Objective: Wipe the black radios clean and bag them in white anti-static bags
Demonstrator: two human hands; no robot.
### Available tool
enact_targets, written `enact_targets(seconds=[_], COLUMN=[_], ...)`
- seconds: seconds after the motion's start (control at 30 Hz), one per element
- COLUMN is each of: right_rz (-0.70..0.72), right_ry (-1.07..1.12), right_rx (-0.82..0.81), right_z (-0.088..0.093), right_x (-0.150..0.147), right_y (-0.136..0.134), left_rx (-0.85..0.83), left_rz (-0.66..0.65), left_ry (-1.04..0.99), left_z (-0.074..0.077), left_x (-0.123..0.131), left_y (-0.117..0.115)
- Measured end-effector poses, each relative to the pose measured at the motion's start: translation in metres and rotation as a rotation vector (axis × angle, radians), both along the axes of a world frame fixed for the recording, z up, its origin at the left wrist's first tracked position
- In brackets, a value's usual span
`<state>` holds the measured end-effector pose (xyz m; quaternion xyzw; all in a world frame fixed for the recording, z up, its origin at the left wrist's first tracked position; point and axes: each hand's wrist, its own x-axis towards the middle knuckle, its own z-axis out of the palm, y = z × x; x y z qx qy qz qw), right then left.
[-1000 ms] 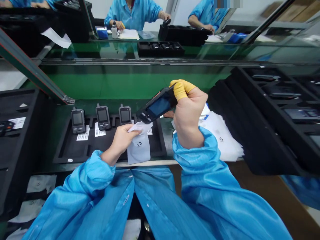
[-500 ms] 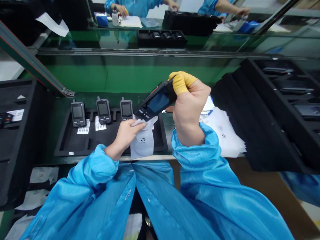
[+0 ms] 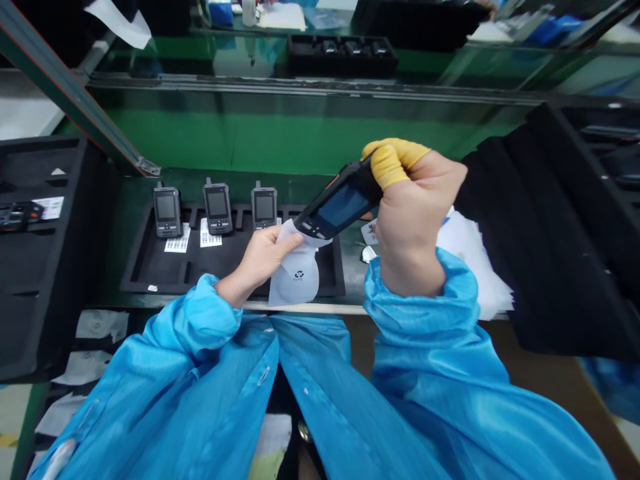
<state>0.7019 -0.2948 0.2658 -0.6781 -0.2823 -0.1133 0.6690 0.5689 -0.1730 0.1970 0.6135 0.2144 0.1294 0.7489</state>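
A small white plastic bag (image 3: 299, 275) with a printed recycling mark hangs from my left hand (image 3: 265, 257), pinched at its opening between thumb and fingers. My right hand (image 3: 407, 193), with yellow finger covers, grips the upper end of a dark handheld device (image 3: 343, 203). The device is tilted, screen up, and its lower end sits in the bag's mouth. Behind my left hand, three similar devices with antennas, a left one (image 3: 167, 211), a middle one (image 3: 217, 209) and a right one (image 3: 264, 207), rest at the back edge of a black foam tray (image 3: 150, 270).
White bags (image 3: 467, 257) are piled right of my right hand. Stacked black trays (image 3: 545, 253) stand at the right, and another black tray stack (image 3: 60, 267) at the left. A metal frame post (image 3: 75, 87) slants at the upper left. Barcode labels lie in the foam tray.
The device's lower end has gone from resting at the bag's edge into its mouth, and the bag bulges more. The camera view has shifted downward and left, moving both hands rightward in view.
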Motion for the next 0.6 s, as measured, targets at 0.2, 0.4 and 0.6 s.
enact_targets(seconds=[0.2, 0.4, 0.6], right_rz=[-0.047, -0.009, -0.011], right_ry=[-0.056, -0.037, 0.137], right_rx=[-0.05, -0.105, 0.078], right_z=[0.016, 0.005, 0.001], right_x=[-0.006, -0.012, -0.006], right_y=[0.0, 0.005, 0.013], left_rx=[-0.065, -0.093, 0.04], left_rz=[0.003, -0.082, -0.141], left_ry=[-0.097, -0.123, -0.077], left_z=[0.004, 0.005, 0.011], left_x=[0.004, 0.008, 0.008], left_y=[0.005, 0.001, 0.007])
